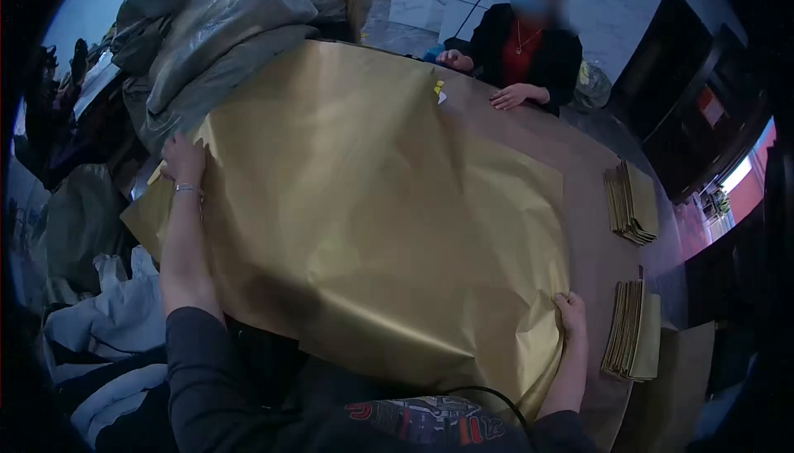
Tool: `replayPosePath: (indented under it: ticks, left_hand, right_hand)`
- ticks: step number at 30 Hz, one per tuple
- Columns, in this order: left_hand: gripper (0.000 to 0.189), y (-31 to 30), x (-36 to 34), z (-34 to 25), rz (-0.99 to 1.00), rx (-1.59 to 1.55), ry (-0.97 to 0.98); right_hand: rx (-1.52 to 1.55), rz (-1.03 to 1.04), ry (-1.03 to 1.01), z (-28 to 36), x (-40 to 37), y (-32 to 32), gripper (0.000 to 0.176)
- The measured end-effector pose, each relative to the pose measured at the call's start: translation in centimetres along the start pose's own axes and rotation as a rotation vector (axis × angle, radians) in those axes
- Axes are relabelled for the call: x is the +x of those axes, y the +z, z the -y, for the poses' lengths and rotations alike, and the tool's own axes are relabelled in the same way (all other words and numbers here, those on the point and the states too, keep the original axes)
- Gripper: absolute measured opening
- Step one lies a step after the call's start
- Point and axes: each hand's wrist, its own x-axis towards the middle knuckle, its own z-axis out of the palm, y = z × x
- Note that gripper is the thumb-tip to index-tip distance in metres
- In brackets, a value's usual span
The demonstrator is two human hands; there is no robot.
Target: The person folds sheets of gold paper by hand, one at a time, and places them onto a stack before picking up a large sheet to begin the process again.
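A large, shiny golden-brown sheet of paper point(372, 180) spreads across the table in front of me, wrinkled and raised in places. My left hand point(184, 159), with a bracelet at the wrist, is closed on its left edge; part of the fingers is hidden. Near the front right corner, my right hand point(571, 314) pinches the sheet's right edge, where the paper bunches into creases. Small yellow and white scraps point(440, 91) lie by the sheet's far edge.
Across the brown table point(591, 180) is a masked person point(529, 47) with both hands at its edge. Two stacks of folded brown paper, a far stack point(633, 202) and a near stack point(633, 330), stand at right. Grey-green cloth and plastic point(223, 31) are heaped at the far left.
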Motion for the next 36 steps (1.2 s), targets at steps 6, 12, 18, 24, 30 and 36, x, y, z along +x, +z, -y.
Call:
replayPosePath:
  ticks: [6, 12, 18, 24, 30, 36]
  left_hand:
    - [0.045, -11.0, -9.7, -2.6, 0.718, -0.251, 0.743]
    - [0.051, -7.9, -14.0, -1.4, 0.394, -0.368, 1.078]
    - [0.037, -11.2, -15.8, -4.1, 0.533, -0.481, 0.741]
    - [0.037, -16.2, -19.3, -2.2, 0.623, -0.415, 0.961]
    - [0.050, -8.0, -15.0, -6.2, 0.410, -0.223, 0.616]
    - [0.032, -18.0, -20.8, -5.7, 0.769, -0.331, 0.786]
  right_hand:
    - [0.024, -0.019, -0.026, -1.5, 0.9, 0.0, 0.011]
    - [0.047, 0.020, -0.067, -0.6, 0.5, 0.5, 0.014]
    - [0.043, -0.094, -0.212, -2.2, 0.4, 0.4, 0.018]
    - [0.171, 0.071, -0.162, 0.1, 0.2, 0.6, 0.016]
    - [0.224, 0.085, -0.201, -1.8, 1.2, -0.4, 0.011]
    - [0.297, 0.114, -0.168, -2.7, 1.5, -0.7, 0.004]
